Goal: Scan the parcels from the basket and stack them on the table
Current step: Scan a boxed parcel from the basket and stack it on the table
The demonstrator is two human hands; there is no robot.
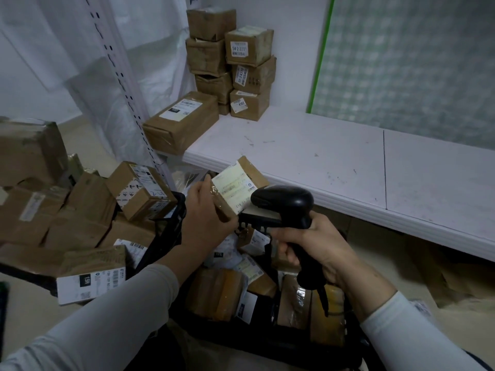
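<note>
Scanning step: left grip (206,210) pinches a parcel (238,188) over the basket (175,218); right grip (308,245) curls round the scanner (284,204) at its label. Next, probably: parcel to the tabletop (321,162) stack (230,62), twelve o'clock.

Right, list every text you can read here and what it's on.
"54 2 221": label on the top right box of the stack on the table.
"4102": label on the bottom right box of that stack.
"154", sideways: label on the white-labelled parcel at lower left.
Too blurred to read: the label on the small parcel in the left hand, and the other labels.
No text shows on the scanner in the right hand.
</note>
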